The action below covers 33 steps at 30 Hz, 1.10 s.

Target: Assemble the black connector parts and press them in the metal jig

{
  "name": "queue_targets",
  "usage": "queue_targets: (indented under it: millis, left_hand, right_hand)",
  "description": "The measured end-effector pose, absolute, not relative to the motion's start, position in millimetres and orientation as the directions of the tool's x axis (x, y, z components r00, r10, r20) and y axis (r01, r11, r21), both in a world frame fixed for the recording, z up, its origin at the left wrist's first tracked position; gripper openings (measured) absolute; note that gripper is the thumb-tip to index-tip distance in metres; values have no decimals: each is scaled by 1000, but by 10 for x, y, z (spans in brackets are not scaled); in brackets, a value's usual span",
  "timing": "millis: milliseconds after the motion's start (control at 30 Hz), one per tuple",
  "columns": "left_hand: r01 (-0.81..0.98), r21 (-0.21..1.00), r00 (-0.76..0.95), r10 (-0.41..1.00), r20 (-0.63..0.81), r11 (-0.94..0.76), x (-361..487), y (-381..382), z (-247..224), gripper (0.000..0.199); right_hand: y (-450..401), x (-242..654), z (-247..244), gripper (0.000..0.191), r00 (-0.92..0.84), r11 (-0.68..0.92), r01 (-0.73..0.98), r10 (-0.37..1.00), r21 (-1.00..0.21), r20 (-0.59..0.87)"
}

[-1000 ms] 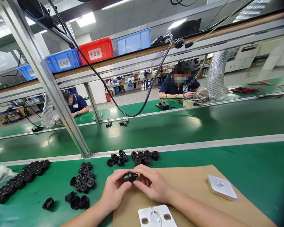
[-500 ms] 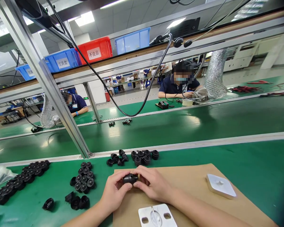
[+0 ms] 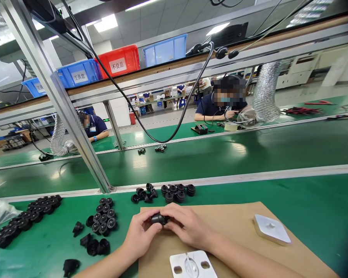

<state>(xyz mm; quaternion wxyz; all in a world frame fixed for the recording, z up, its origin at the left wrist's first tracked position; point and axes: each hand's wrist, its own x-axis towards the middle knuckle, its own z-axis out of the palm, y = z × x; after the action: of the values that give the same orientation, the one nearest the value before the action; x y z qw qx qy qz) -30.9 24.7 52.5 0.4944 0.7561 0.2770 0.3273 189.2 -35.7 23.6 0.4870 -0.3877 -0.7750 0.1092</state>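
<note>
My left hand [image 3: 143, 233] grips one end of a black rounded plastic part [image 3: 159, 219] between thumb and fingers. The other end sits in the closed fingers of my right hand [image 3: 184, 224], which hide most of that side. Both hands are above the near-left area of a brown cardboard sheet [image 3: 232, 220]. Just below them lies a silver metal plate [image 3: 193, 265] with two oval slots and a round recess. To the right, a thick silver block [image 3: 272, 229] with a small raised centre rests on the cardboard.
Black cup-shaped parts [image 3: 103, 218] stand in a cluster on the green table, with a long row [image 3: 29, 220] farther left. More black parts [image 3: 178, 193] lie behind the cardboard. A metal post [image 3: 66, 116] rises at left; a black cable [image 3: 174, 135] hangs ahead. Co-workers sit across the green belt [image 3: 220, 158].
Both hands stay nearly in place, with the right fingers now covering more of the part's end. At lower left, loose black parts lie in different spots. Small pieces on the belt have shifted right.
</note>
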Motion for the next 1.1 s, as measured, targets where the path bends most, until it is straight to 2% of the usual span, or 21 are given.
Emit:
queue_targets:
  millis: [100,200,267,367,467,600,700,767,900,967,1033,1100]
  left_hand:
    - [110,920,636,738,226,-376,-313,250,513,37]
    - [161,886,628,737,247,-435,-309,245,535,36]
    - [158,885,621,741,255,-438,-304,249,549,36]
    - [125,909,611,753,245,-397,-304,264,547,36]
    - [127,914,627,745,227,-385,-314,272,518,39]
    - [216,864,610,754,244,-455,-334,267,469,43]
    - [207,813,601,726,334,-544,-340,278,458,50]
    - [172,801,597,707,378,-574,-339,292,468,56]
    - [156,845,593,733,334,-511,-345,296,498,35]
    - [120,824,608,697,379,-553,-352,283,501,31]
    - [98,800,593,681,431,-592,-357,268,493,40]
    - [117,826,584,711,393,-552,-358,262,481,46]
  right_hand:
    - [-369,1891,251,24,-231,648,509,736,-566,636]
    - [-389,1880,283,21,-177,496,572,852,-653,493]
    - [-393,1881,294,28,-144,435,598,884,-673,444]
    - [-387,1902,296,40,-208,526,605,829,-597,520]
    - [-386,1915,312,30,-289,617,602,760,-507,583]
    - [-397,1889,359,19,-225,515,642,835,-568,503]
    - [-402,1869,372,26,-196,454,643,876,-616,441]
    - [-403,1868,367,23,-182,440,620,886,-650,426]
    - [-409,1889,347,22,-170,430,635,888,-642,427]
    - [-409,1901,344,21,-169,432,638,886,-637,432]
    - [-405,1910,343,22,-160,435,624,884,-649,439]
    - [-398,1915,341,22,-151,440,617,880,-653,450]
